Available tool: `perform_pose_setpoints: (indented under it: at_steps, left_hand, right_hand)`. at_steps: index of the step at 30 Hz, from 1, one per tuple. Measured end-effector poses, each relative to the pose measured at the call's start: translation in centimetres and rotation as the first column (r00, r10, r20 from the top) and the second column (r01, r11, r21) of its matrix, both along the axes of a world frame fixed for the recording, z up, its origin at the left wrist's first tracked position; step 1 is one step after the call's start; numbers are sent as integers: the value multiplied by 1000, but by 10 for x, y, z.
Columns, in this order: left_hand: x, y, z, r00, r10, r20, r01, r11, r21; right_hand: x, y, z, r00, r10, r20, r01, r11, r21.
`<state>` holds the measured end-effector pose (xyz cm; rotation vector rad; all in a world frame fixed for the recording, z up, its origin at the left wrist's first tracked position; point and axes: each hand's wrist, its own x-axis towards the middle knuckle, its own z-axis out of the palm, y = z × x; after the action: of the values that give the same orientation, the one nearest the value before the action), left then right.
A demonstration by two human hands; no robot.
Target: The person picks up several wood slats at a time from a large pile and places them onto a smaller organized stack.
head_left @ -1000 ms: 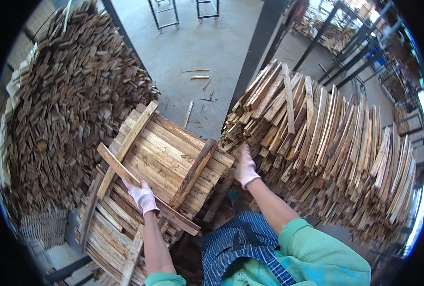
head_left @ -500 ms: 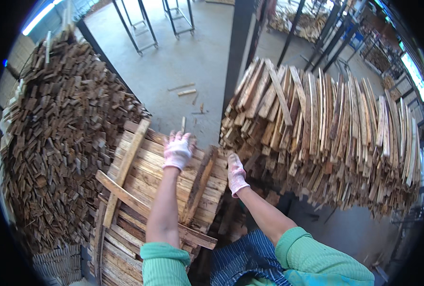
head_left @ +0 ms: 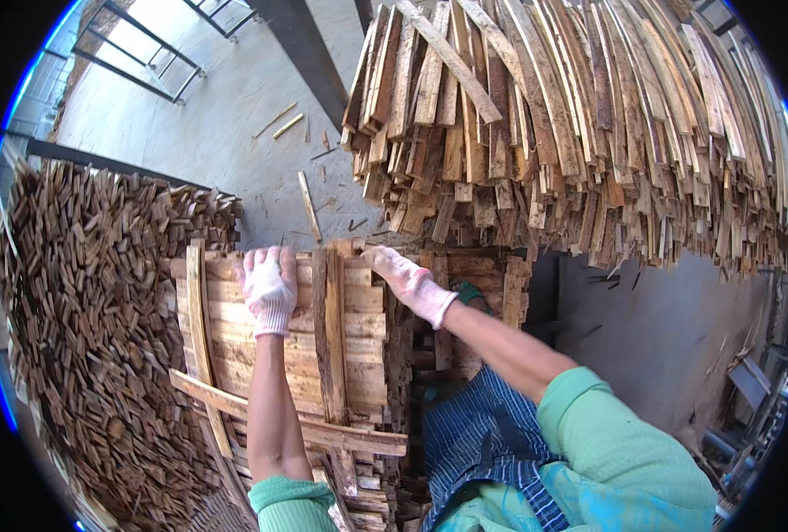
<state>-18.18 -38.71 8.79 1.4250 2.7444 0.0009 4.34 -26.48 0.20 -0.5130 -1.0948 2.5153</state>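
Resting on the far end of a flat stack of wooden slats (head_left: 279,355), the left hand (head_left: 270,288) wears a white knit glove and lies palm down, its fingers (head_left: 265,260) stretched out side by side and curled a little over the stack's far edge; it presses on the boards rather than closing round any one of them. The right hand (head_left: 407,282), gloved the same way, reaches in from the right with its fingers (head_left: 378,259) extended and close together, the tips touching the top far corner of the stack; whether they grip a slat there cannot be told. Between the two sets of fingers a darker slat (head_left: 332,328) lies lengthwise on top of the stack, running back toward the person. Nearer the body than the left fingers, a long slat (head_left: 288,424) crosses the stack at a slant, and a thin curved one (head_left: 201,346) lies just left of them. Beyond and above the right fingertips hangs the ragged end of a big heap of long slats (head_left: 571,124). Left of the left fingers stands a wall of stacked short wood pieces (head_left: 93,355). Past both hands is a concrete floor (head_left: 234,115) with a loose stick (head_left: 309,206) on it.
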Motion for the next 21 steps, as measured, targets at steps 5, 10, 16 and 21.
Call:
perform_pose_setpoints:
  at_steps: [5,10,16,21]
  left_hand:
    - [-9,-13,0,985,-150,-83,148,989,-31]
    - [-15,6,-10,966,-214,147,244,941,-234]
    - [3,62,10,953,-282,107,290,955,-63]
    - [-5,13,-17,973,-229,17,230,972,-47]
  right_hand:
    - [-32,93,49,934,151,325,-216,961,174]
    - [-109,63,72,578,587,567,-816,429,388]
    - [-128,71,-19,803,336,491,-595,417,687]
    - [-119,50,26,721,303,623,-693,338,637]
